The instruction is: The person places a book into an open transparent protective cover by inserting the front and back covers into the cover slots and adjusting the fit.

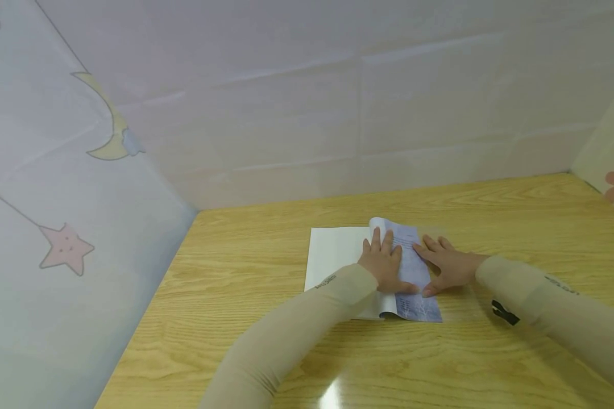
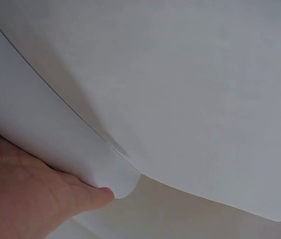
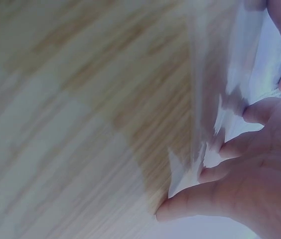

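The left hand's grip (image 1: 384, 267) is spread flat, its straight fingers and thumb fanned over a rolled bend of paper, pressing without closing around it. The right hand's grip (image 1: 447, 268) is likewise extended, its fingers apart and its thumb reaching toward the left thumb; it encloses nothing and touches a thin, glossy, see-through plastic film (image 3: 215, 64).

Under and between the hands lies a smooth white paper booklet with a blue-violet printed leaf (image 1: 413, 264), set on the desk (image 1: 225, 272), whose yellowish wood has long streaked grain. The booklet's left part is a plain white, matt rectangular page (image 1: 332, 255) lying flat. Beside it the paper swells into a soft white tube-like curl, and the printed leaf slopes away to the right, carrying small lines of text near the top and pale bare trees along the bottom. The film shows creases and bright reflections near the right fingers, with wood grain visible through it. Stretchy cream sleeves (image 1: 286, 335) cover both forearms.
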The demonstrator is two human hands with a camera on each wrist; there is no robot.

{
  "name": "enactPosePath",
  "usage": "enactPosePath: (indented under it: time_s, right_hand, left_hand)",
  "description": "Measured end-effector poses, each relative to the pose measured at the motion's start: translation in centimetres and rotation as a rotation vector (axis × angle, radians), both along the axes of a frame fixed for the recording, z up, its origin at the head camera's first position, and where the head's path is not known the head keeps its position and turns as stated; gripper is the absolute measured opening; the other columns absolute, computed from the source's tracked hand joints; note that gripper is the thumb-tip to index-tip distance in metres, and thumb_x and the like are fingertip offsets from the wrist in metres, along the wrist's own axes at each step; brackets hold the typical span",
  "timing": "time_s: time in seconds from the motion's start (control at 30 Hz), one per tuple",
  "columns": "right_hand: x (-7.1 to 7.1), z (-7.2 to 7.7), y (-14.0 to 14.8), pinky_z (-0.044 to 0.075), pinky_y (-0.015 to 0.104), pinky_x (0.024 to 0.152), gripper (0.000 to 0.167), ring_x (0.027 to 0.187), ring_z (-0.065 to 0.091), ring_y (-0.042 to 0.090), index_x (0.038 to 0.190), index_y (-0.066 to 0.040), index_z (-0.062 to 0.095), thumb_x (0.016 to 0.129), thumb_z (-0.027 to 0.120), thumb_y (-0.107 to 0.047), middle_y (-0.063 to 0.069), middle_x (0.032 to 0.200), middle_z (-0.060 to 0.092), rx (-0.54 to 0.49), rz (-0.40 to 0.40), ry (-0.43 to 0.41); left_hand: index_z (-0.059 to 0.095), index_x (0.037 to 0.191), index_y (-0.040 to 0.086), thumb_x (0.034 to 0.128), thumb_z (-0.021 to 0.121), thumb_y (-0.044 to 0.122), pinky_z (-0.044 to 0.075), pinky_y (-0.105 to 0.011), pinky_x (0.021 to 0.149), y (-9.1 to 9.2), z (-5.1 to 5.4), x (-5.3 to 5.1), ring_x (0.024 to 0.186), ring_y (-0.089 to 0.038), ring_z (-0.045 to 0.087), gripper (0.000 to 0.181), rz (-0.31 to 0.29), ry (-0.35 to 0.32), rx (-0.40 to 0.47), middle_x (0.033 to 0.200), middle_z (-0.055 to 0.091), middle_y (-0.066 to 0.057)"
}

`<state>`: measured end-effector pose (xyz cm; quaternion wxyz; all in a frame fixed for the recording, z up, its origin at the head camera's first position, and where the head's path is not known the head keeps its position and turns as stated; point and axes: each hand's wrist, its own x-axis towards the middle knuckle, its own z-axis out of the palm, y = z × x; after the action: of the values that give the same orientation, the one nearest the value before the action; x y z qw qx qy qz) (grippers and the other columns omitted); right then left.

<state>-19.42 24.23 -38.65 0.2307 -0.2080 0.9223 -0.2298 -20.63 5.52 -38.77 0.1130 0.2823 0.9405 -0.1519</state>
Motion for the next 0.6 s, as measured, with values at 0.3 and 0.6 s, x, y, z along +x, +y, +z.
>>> enactPosePath:
  time_s: [0.3, 0.6]
  right_hand:
    - [0.0, 0.0, -0.1, -0.001, 0.084, 0.088, 0.114, 0.130, -0.013, 0.067, 0.148, 0.013, 0.013, 0.077, 0.078, -0.049, 0.044, 0.148, -0.009, 0.013, 0.000, -0.006]
    - [0.1, 0.0, 0.4, 0.002, 0.081, 0.093, 0.112, 0.129, -0.013, 0.067, 0.148, 0.013, 0.013, 0.079, 0.078, -0.046, 0.045, 0.147, -0.008, -0.017, 0.016, 0.003]
  left_hand:
    - [0.017, 0.157, 0.025, 0.0786, 0.036, 0.086, 0.014, -0.040, 0.117, 0.0, 0.0, -0.1, 0.148, -0.028, -0.006, 0.101, 0.012, -0.023, 0.015, 0.163, -0.004, -0.004]
    - [0.004, 0.158, 0.019, 0.0834, 0.046, 0.078, 0.005, -0.037, 0.117, -2.1, 2.4, -1.0, 0.145, -0.025, -0.018, 0.104, -0.071, -0.269, 0.121, 0.161, -0.016, -0.001]
